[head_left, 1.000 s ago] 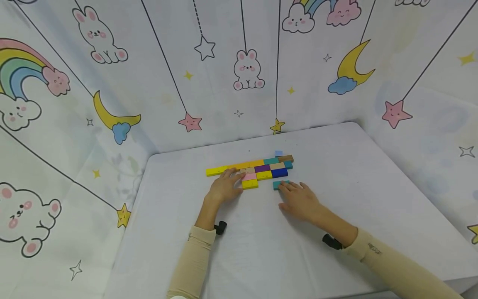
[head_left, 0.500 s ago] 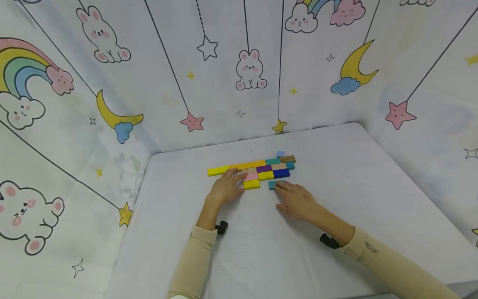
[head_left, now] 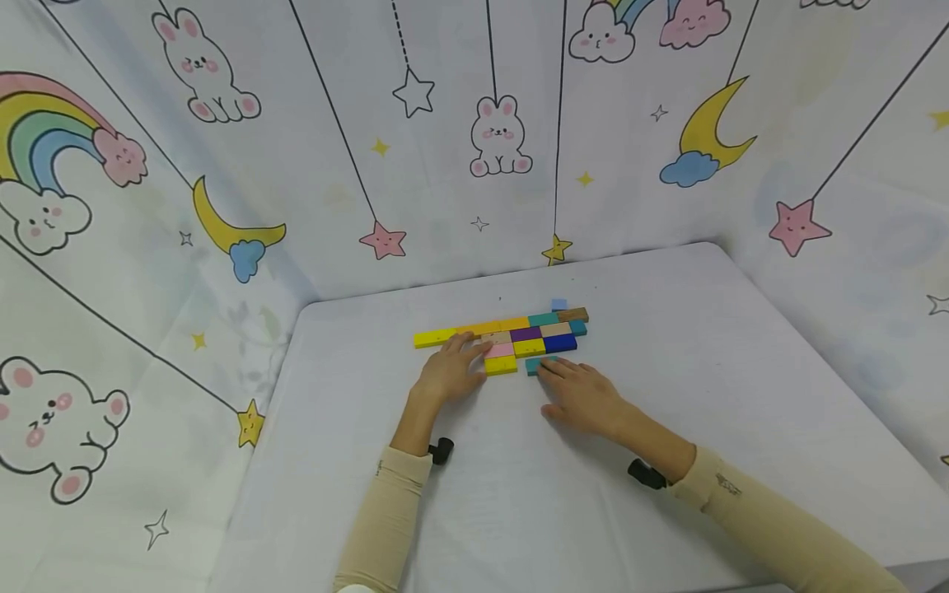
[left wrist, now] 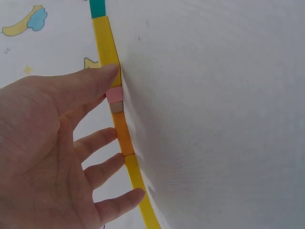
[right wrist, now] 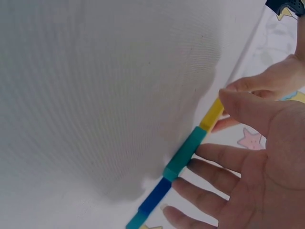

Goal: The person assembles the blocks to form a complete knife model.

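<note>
Flat coloured blocks lie in close rows on the white table. In the head view my left hand (head_left: 446, 375) rests at the left of the rows. Its fingertips touch the orange and yellow blocks of the back row, and its thumb is at the front yellow block (head_left: 502, 366). My right hand (head_left: 582, 397) lays its straight fingertips on a teal block (head_left: 532, 367), thumb held apart. A narrow gap separates that teal block from the front yellow one. Behind it are another yellow block (head_left: 530, 347) and a dark blue block (head_left: 559, 343). My left hand partly hides the rows.
A light blue block (head_left: 559, 304) stands behind the back row, near a brown block (head_left: 574, 315) at its right end. The white table (head_left: 704, 354) meets a cloth backdrop (head_left: 430, 181) printed with rabbits and stars. A small black camera sits at each wrist.
My right hand has slid the teal block to the left, narrowing its gap to the front yellow block. My left hand has stayed in place on the rows.
</note>
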